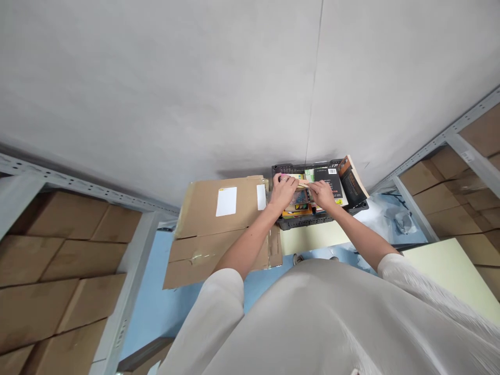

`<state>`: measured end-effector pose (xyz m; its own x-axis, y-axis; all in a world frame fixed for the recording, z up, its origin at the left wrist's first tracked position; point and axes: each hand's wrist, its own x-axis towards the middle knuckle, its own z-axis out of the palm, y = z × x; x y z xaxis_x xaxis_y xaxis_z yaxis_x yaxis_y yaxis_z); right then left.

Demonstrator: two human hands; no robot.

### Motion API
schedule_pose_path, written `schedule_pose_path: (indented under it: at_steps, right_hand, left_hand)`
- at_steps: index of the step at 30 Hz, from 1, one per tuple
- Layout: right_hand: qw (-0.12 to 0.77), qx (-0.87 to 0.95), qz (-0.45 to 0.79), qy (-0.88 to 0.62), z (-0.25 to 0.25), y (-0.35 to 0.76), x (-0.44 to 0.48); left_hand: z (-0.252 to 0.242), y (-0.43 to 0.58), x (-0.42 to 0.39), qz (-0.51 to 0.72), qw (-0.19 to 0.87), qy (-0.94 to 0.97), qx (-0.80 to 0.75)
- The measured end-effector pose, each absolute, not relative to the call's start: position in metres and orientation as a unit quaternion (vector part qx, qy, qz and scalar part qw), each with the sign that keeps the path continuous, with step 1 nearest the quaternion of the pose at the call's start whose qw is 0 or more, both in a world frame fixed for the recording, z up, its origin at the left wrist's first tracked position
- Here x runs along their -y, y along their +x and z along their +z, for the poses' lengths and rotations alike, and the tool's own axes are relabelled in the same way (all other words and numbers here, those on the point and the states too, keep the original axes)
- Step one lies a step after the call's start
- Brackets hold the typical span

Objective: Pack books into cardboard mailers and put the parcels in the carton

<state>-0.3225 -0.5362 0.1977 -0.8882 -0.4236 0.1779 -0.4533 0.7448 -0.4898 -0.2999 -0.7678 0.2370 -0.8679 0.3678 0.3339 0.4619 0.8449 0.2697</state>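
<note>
Reaching over the crate [307, 221], both hands are held close together, with the forearms stretched out from pale sleeves. A pale-edged book [301, 183] is grasped between them, above the crate's left half. By the left hand [284, 191] it is gripped at one end, the fingers bent over it; by the right hand [322, 195] it is pinched at the other, with the fingertips drawn together. How far the thumbs are wrapped beneath cannot be told.

The crate is black, set on a pale table [316, 237] and placed near the grey wall [250, 104]. It is filled with books: a black book [327, 178] with a white barcode is laid just beyond the right hand, and an orange-and-black book [352, 181] is tilted at the right end, raised above the rim. Yellow and orange covers can be seen below the hands, but their titles are too small to be read.

To the left of the crate, flattened cardboard [203, 213] is spread out, marked with a white label [226, 201] and crossed by the left forearm. On both sides, brown boxes [78, 260] are stacked on metal shelves [135, 271]. Below, a blue floor [156, 276] is shown.
</note>
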Motion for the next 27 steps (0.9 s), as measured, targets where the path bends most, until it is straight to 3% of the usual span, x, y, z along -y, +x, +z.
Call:
schedule_pose_path:
  at_steps: [7, 12, 19, 27]
  right_hand:
    - [0.160, 0.955, 0.139, 0.210, 0.231, -0.298, 0.479]
    - [0.215, 0.956, 0.121, 0.161, 0.241, -0.266, 0.427]
    - [0.245, 0.963, 0.090, 0.060, 0.243, -0.193, 0.320]
    - [0.225, 0.971, 0.077, -0.041, 0.226, -0.055, 0.173]
  left_hand:
    - [0.258, -0.299, 0.723, -0.164, 0.174, -0.264, 0.934]
    - [0.275, -0.294, 0.668, -0.160, 0.204, -0.317, 0.912]
    - [0.280, -0.265, 0.552, -0.169, 0.201, -0.392, 0.882]
    - [0.247, -0.186, 0.383, -0.184, 0.155, -0.491, 0.838]
